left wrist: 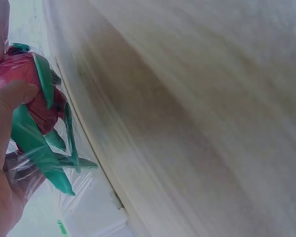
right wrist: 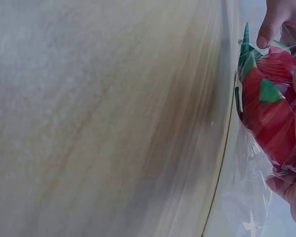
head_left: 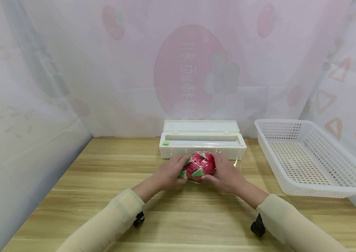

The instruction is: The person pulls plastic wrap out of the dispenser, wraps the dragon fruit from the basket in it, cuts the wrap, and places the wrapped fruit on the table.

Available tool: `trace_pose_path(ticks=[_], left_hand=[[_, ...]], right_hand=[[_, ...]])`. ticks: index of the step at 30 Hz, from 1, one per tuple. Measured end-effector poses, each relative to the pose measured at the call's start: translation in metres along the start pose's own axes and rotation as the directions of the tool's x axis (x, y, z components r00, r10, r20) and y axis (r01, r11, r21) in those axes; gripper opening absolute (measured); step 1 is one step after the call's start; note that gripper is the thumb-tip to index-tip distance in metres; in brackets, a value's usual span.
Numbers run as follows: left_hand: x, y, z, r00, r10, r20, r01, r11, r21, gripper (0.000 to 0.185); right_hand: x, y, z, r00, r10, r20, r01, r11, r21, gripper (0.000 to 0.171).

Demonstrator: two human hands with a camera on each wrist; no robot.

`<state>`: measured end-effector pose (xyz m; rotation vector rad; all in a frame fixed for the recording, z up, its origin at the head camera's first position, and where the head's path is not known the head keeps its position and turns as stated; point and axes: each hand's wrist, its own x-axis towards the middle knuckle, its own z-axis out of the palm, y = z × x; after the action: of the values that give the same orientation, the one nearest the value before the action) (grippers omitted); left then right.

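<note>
Both hands hold a red dragon fruit (head_left: 200, 167) with green scales, between them above the table and just in front of a white box. My left hand (head_left: 169, 173) grips its left side, with the thumb toward me. On the opposite side, my right hand (head_left: 227, 175) curls its fingers and thumb round the fruit. Clear cling film (right wrist: 254, 163) wraps the fruit, shiny and creased; a loose part spreads beside it in the right wrist view. In the left wrist view, long green scales (left wrist: 37, 143) press under the film below the thumb.
Behind the fruit stands a white cling film dispenser (head_left: 181, 153), its lid raised and a green slider (head_left: 165, 142) at the left. A white perforated basket (head_left: 322, 191) sits at the right of the wooden table (head_left: 196, 224). Printed curtains (head_left: 127, 87) hang behind and at both sides.
</note>
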<state>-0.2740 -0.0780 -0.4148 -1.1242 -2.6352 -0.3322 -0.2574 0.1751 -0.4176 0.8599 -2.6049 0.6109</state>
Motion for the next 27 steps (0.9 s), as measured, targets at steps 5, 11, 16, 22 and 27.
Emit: trace_pose_path(ticks=[5,11,16,22,27], left_hand=[[-0.002,0.002,-0.006,0.999,0.029,-0.038,-0.030,1.000,-0.008,0.083],[-0.003,0.003,-0.010,0.996,0.049,-0.069,-0.051,0.998,-0.027,0.081],[-0.003,0.004,-0.013,0.995,0.051,-0.080,-0.053,0.998,-0.029,0.082],[-0.004,0.005,-0.017,0.993,0.065,-0.096,-0.069,0.997,-0.032,0.083],[-0.003,0.006,-0.020,0.993,0.069,-0.099,-0.073,0.997,-0.034,0.083]], right_hand=[[-0.002,-0.004,-0.005,1.000,0.007,-0.005,-0.007,1.000,0.010,0.083],[-0.004,-0.008,-0.010,1.000,0.008,-0.027,-0.008,1.000,0.006,0.080],[-0.005,-0.011,-0.012,0.999,0.006,-0.045,-0.006,1.000,-0.002,0.077],[-0.006,-0.013,-0.014,0.999,0.014,-0.052,-0.014,1.000,0.000,0.076],[-0.007,-0.014,-0.014,0.999,0.027,-0.047,-0.027,1.000,-0.012,0.075]])
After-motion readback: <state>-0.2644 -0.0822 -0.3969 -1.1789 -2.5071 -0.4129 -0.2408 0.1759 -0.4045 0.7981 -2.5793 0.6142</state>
